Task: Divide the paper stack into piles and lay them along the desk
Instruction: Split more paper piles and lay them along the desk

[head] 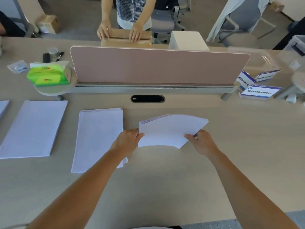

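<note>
While the left hand [127,140] and right hand [202,142] grip a bowed paper sheaf [168,131] with curled fingers [189,136], flat piles [97,138] lie at nine o'clock, a tissue pack [49,75] at ten.

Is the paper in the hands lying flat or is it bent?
Bent. The paper curves in an arch between the left hand and the right hand gripping its edges.

- The head camera is looking forward and down from over the near edge of the bench [165,187], its wide angle bowing the far edges.
- It is sitting close: both forearms are showing from the bottom edge upward, and the left hand [127,139] and right hand [203,142], holding a paper sheaf [168,131], are lying near centre.
- It is facing the pink divider [158,66], with a second person [132,12] showing beyond it at the top.
</note>
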